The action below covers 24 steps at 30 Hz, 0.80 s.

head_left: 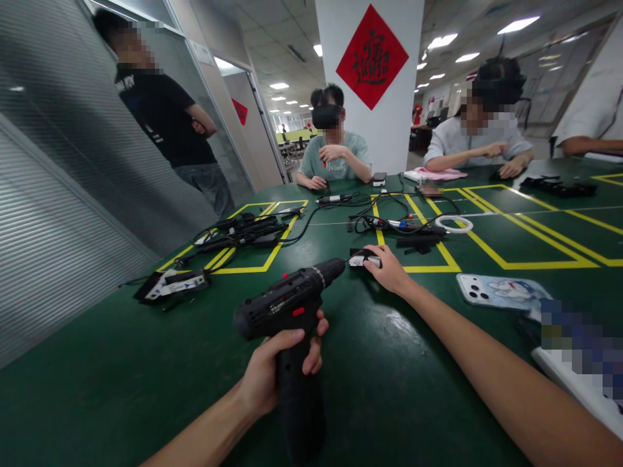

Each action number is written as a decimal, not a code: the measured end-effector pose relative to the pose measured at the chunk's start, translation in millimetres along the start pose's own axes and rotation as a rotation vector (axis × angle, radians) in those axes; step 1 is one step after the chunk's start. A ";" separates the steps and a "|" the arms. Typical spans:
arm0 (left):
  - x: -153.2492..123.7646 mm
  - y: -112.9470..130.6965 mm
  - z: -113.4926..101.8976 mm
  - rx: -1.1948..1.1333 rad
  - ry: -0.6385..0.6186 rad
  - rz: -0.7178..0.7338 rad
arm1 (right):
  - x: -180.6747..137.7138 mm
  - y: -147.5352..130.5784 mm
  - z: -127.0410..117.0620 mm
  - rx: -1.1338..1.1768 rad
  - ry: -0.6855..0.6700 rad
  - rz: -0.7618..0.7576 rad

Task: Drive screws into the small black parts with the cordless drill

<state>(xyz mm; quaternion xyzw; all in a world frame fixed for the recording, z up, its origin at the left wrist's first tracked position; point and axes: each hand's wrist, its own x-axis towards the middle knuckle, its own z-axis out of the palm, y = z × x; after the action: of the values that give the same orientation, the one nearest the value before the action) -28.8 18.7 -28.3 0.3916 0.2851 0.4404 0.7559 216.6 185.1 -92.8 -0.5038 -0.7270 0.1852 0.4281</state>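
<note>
A black cordless drill with a red button fills the middle foreground. My left hand is wrapped round its grip, and the chuck points away to the right. Just past the chuck, a small black-and-white part rests on the green table. My right hand grips this part from its right side, fingers closed over its end. The drill's tip is close to the part's left end; whether they touch I cannot tell.
Bundled black cables and devices lie at the left, near another black-and-white part. More cables and a white cable coil lie beyond my right hand. A phone is to the right. Two people sit across the table; another stands at the left.
</note>
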 end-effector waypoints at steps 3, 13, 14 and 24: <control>1.8 -0.3 -0.4 0.000 -0.012 -0.014 | -0.6 -0.9 -0.3 0.005 0.002 0.012; 5.7 -3.7 -4.1 -0.003 0.009 -0.045 | 0.2 1.5 -0.3 0.019 -0.009 0.007; 5.8 -3.8 -4.2 -0.003 0.010 -0.045 | 0.3 1.5 -0.4 0.018 -0.009 0.007; 4.5 -1.9 0.2 0.032 0.044 -0.038 | 0.6 2.4 0.0 0.006 -0.016 0.010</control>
<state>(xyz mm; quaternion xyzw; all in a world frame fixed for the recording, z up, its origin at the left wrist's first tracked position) -25.8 22.1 -30.1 0.3883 0.3160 0.4297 0.7514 217.9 186.6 -94.2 -0.5047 -0.7274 0.1933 0.4229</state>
